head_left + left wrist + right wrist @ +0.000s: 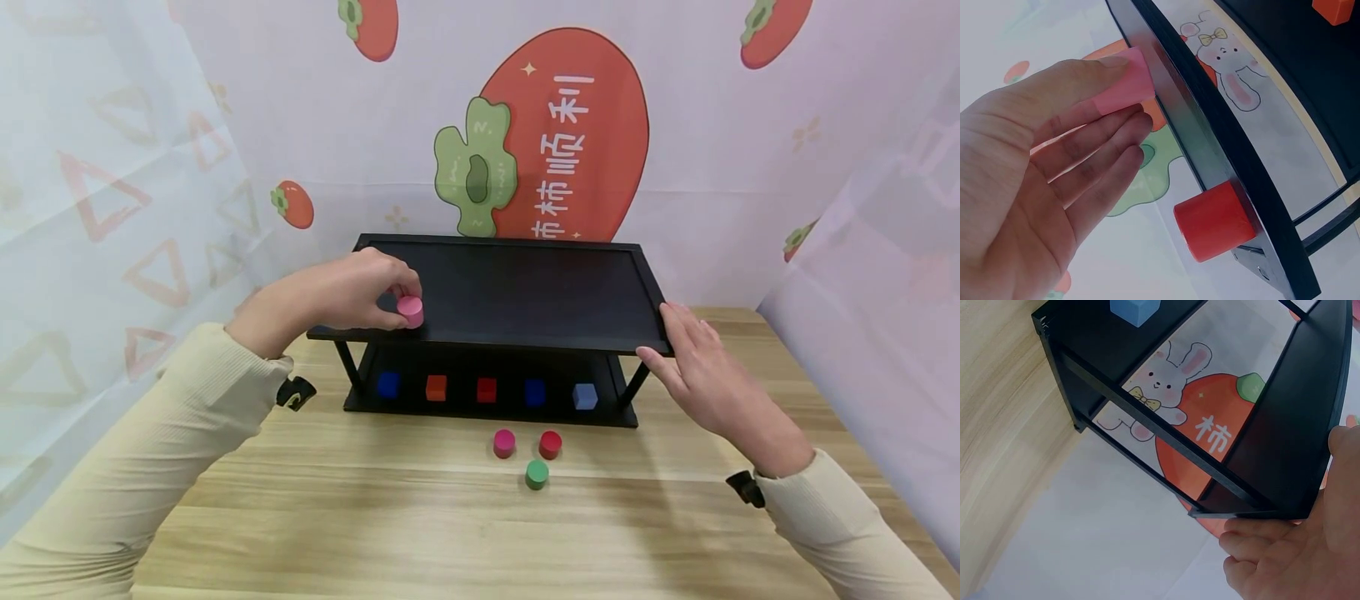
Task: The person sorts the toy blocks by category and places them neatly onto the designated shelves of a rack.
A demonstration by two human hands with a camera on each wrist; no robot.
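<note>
My left hand [352, 290] pinches a pink cylinder [410, 311] between thumb and fingers at the left part of a black two-tier rack's top shelf [525, 292]. In the left wrist view the pink cylinder [1125, 81] is right by the shelf surface; I cannot tell whether it touches. A red cylinder [1214, 221] stands on that shelf, hidden in the head view by the left hand. My right hand [705, 375] rests against the shelf's right front corner, thumb spread at the front edge. In the right wrist view, its fingers [1247, 550] touch the end of the rack.
On the lower shelf a row of cubes runs: a blue cube [388, 384], an orange cube [437, 387], a red cube [487, 390], a second blue cube [535, 392], a light blue cube [585, 396]. Magenta [504, 443], red [551, 445] and green [537, 474] cylinders stand before the rack.
</note>
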